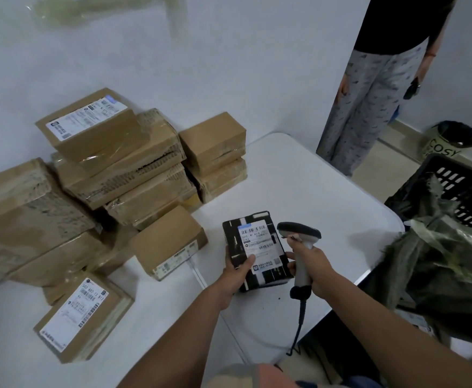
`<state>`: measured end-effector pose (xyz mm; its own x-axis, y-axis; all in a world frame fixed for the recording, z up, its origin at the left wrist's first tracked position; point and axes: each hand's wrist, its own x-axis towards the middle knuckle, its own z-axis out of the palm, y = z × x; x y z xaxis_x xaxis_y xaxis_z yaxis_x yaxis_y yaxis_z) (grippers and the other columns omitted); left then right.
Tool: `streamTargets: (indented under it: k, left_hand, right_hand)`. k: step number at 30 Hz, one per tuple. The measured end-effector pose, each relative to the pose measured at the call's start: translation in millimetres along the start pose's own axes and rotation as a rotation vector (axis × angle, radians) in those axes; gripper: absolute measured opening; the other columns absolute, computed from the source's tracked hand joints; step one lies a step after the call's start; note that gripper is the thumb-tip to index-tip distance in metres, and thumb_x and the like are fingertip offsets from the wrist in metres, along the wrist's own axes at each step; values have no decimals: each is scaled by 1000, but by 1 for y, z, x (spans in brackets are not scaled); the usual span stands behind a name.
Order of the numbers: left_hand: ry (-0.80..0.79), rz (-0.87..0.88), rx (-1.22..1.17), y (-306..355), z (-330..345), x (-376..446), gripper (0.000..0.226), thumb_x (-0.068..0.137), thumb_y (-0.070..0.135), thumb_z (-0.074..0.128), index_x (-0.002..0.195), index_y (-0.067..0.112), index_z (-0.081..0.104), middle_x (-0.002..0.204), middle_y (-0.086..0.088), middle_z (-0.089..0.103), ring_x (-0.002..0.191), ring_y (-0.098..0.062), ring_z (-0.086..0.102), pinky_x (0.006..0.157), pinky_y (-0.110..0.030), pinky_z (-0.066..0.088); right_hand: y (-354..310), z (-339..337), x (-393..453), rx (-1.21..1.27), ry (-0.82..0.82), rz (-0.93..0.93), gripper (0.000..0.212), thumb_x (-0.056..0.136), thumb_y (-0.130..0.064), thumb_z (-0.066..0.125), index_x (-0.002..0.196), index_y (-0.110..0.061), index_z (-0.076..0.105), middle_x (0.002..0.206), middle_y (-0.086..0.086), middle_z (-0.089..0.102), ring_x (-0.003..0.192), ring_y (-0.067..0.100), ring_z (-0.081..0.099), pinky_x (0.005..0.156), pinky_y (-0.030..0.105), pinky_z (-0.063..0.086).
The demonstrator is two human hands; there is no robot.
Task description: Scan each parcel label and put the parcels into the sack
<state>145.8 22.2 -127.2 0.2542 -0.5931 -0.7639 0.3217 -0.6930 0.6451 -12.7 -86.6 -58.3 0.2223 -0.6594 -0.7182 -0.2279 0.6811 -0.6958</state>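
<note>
Brown boxes [111,175] crowd the worktop [299,177] at my left; a dark sack [439,261] gapes right. My left hand [236,271] grips the black parcel [257,249], my right hand [311,263] clasps the scanner [299,233].

We see a white counter [299,175] against a pale wall [229,65]. Beyond its far corner a second person [374,88] stands in patterned trousers, near a bin [450,142] lettered "COSY" and a black slotted crate [464,189].

Black-and-white striped parcel [257,250], grey scanner [299,242], brown cardboard boxes [117,163], white table [299,177].
</note>
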Motion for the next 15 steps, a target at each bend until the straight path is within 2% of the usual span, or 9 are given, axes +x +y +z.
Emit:
streamTargets:
  k: [2,4,6,8,11,15]
  left_hand:
    - [-24,60,-26,5,4,-5,99,89,54,64,150,53,-14,153,8,39,141,-21,36,116,-48,25]
    - [-32,91,-51,8,1,-11,97,89,48,68,148,58,-7,149,8,44,135,-22,43,113,-50,34]
    - [-29,107,-76,8,-8,-13,95,84,44,75,146,61,5,139,6,55,123,-23,56,99,-48,48]
    - [-29,126,-78,9,-17,-13,91,81,42,79,143,60,14,130,3,63,113,-22,64,87,-42,55]
    - [-6,200,-22,16,-26,-16,96,76,43,83,143,60,17,132,-1,62,116,-22,63,93,-47,55]
    - [57,250,59,28,-29,-18,97,77,42,82,147,56,17,136,3,55,121,-23,57,100,-51,50]
  right_hand:
    - [1,-3,-1,22,6,-1,29,91,-34,68,96,-6,63,92,12,71,58,18,58,59,32,51]
    - [1,-7,-1,42,14,5,28,91,-34,68,96,-7,64,97,14,72,57,18,57,57,32,49]
    - [0,-12,-3,53,-1,4,27,91,-33,69,100,-7,64,101,17,72,55,18,57,56,32,49]
    - [-3,-16,-5,56,-23,-8,30,91,-32,69,108,-8,63,102,19,72,55,18,57,54,30,49]
    - [-9,-16,-11,14,-27,-60,31,92,-30,68,112,-7,63,97,18,74,54,18,57,53,29,48]
    - [-25,-15,-23,-15,-16,-145,27,92,-28,67,107,-7,64,80,14,74,51,17,56,51,27,47]
